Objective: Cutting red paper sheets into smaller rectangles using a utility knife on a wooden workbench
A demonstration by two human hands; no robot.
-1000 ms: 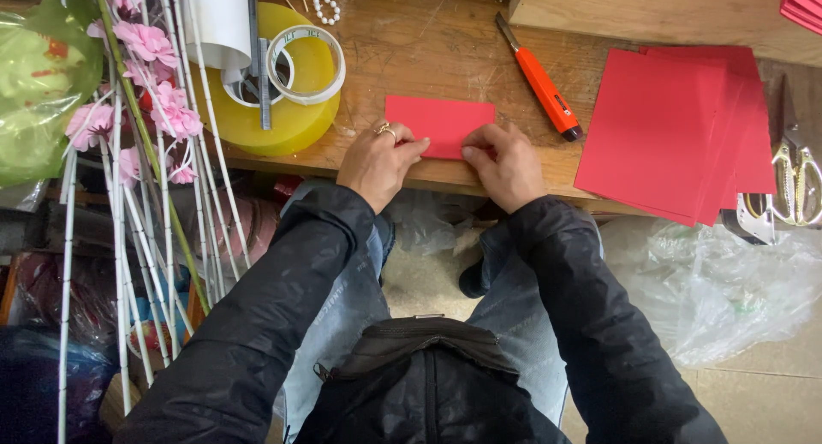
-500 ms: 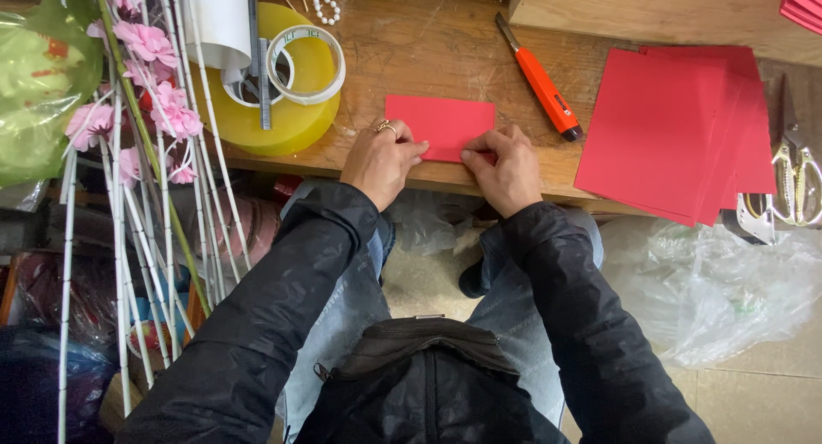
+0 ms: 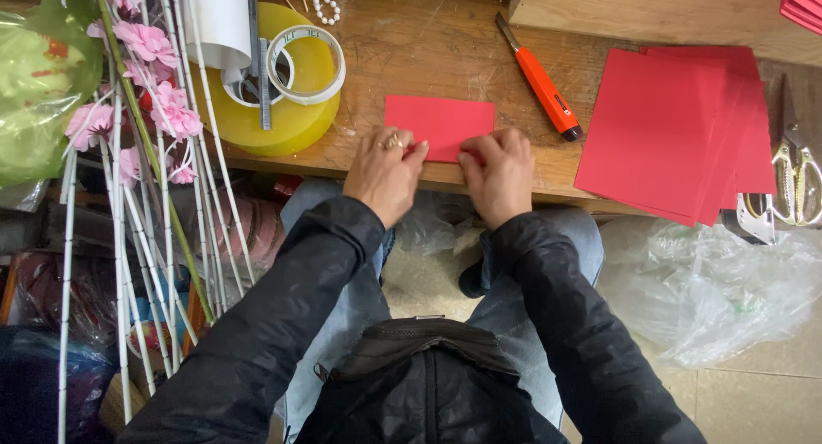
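Red paper, a small rectangular piece (image 3: 441,123), lies flat near the front edge of the wooden worktop (image 3: 428,41), roughly midway along it. Both hands meet at its near edge. The left hand (image 3: 384,172), with a ring on one finger, has its fingertips curled down and pinching the lower left corner. The right hand (image 3: 498,174) is likewise nearly closed, thumb and fingers pressing the lower right part of the sheet; exactly how much of the edge sits between the fingers is hidden by the knuckles.

The piece looks thin and very light, probably stiff enough to hold a crease but easy to crumple or tear, so it should handle best when taken by the corners or along one edge with fingertips, kept flat against the wood.

Toward the right edge of the worktop a stack of larger red sheets (image 3: 676,131) overhangs the front, with scissors (image 3: 796,174) just beside it at the far right. An orange utility knife (image 3: 541,80) lies diagonally between the small piece and the stack, apart from both. Toward the left sit a big yellow tape roll (image 3: 278,119) with a smaller clear tape roll (image 3: 306,63) resting on it, and pink artificial flowers (image 3: 154,76) on white stems beyond the left end.
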